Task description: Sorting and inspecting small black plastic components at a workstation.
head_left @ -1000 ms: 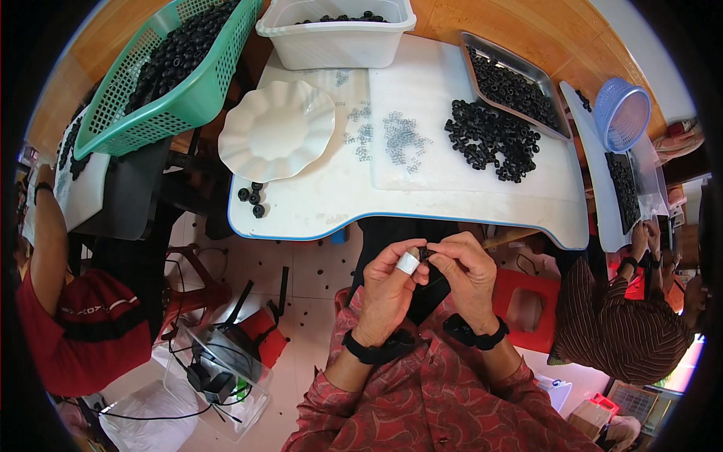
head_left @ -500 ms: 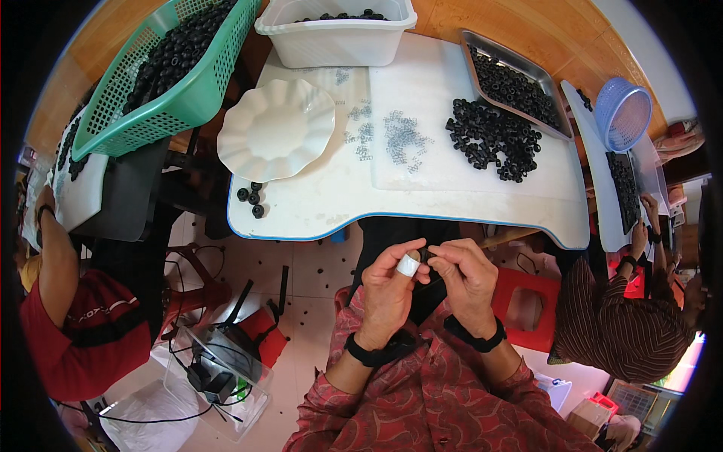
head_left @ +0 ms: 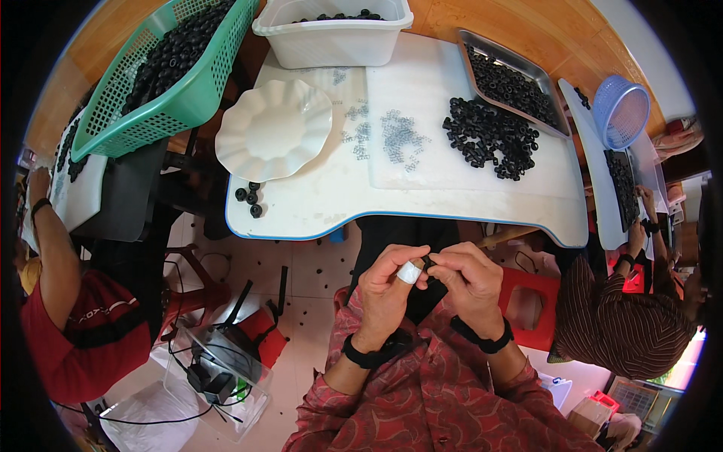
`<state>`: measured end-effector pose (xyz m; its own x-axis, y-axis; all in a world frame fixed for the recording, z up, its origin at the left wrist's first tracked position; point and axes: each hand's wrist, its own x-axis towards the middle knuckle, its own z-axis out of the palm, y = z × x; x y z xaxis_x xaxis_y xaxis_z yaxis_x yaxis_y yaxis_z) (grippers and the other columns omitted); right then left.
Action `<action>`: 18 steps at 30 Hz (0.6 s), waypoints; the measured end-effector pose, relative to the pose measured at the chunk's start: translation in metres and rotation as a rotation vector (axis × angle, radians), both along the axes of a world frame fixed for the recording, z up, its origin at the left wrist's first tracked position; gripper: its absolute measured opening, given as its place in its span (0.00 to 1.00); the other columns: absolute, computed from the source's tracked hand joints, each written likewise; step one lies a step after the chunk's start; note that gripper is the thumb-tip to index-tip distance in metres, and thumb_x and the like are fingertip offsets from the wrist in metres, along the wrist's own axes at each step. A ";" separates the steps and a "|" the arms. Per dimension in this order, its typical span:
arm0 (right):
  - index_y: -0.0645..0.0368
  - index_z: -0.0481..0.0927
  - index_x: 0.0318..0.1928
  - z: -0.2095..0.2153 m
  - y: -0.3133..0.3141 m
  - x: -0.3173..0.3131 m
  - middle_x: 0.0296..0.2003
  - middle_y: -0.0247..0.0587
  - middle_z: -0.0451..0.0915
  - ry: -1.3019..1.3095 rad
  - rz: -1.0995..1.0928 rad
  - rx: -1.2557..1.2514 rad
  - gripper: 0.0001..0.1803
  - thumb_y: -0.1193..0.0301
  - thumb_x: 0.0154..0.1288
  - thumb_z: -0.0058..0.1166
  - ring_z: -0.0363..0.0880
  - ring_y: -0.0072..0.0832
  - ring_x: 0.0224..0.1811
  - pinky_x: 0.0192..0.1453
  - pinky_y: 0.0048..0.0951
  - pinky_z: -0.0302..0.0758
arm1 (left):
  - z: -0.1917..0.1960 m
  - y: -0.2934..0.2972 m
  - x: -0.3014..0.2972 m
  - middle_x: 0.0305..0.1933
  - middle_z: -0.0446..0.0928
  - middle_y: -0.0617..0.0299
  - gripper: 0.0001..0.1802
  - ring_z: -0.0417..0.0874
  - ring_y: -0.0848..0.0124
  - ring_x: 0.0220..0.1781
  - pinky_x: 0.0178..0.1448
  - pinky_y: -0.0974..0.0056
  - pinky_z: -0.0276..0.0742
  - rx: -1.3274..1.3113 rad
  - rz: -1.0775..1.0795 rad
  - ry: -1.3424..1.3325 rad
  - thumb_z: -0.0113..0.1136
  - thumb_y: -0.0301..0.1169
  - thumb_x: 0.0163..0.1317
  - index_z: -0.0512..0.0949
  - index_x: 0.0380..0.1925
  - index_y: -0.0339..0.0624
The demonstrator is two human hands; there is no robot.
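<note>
The wall (head_left: 497, 19) is wood-toned, the tiled floor (head_left: 310, 320) pale, the stools (head_left: 549, 303) red.

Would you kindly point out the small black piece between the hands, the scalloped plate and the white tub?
Small black piece (head_left: 428, 262), head view: its visible middle.
Scalloped plate (head_left: 274, 128), head view: its bare middle.
White tub (head_left: 339, 47), head view: its near wall.

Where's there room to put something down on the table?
The white table is bare along its near edge, right of the small black cluster and in front of the big black heap. It's crowded around that heap and the metal tray.
</note>
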<state>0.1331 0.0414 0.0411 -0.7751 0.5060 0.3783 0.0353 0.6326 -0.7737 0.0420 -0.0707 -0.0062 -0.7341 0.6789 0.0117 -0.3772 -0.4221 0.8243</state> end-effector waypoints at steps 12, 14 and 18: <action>0.62 0.85 0.35 0.013 0.018 0.003 0.31 0.39 0.84 -0.072 0.117 -0.325 0.09 0.79 0.53 0.71 0.82 0.24 0.31 0.34 0.22 0.76 | -0.002 -0.001 0.004 0.35 0.79 0.61 0.10 0.80 0.77 0.30 0.32 0.73 0.77 0.049 -0.050 -0.179 0.59 0.22 0.68 0.78 0.49 0.33; 0.62 0.84 0.34 0.015 0.018 0.003 0.31 0.39 0.84 -0.072 0.122 -0.318 0.09 0.78 0.53 0.71 0.81 0.23 0.31 0.34 0.22 0.76 | -0.002 -0.001 0.004 0.34 0.79 0.61 0.10 0.80 0.77 0.30 0.32 0.72 0.77 0.066 -0.056 -0.197 0.59 0.22 0.68 0.79 0.48 0.33; 0.62 0.84 0.34 0.019 0.020 0.002 0.30 0.39 0.83 -0.100 0.147 -0.265 0.09 0.78 0.53 0.71 0.81 0.23 0.31 0.33 0.22 0.75 | -0.002 -0.001 0.004 0.34 0.79 0.61 0.10 0.79 0.77 0.30 0.32 0.72 0.77 0.076 -0.067 -0.208 0.59 0.23 0.68 0.79 0.47 0.33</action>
<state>0.1355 0.0616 0.0604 -0.8739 0.4566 0.1667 0.0426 0.4134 -0.9095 0.0457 -0.0716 -0.0081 -0.6796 0.7290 -0.0817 -0.5646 -0.4487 0.6928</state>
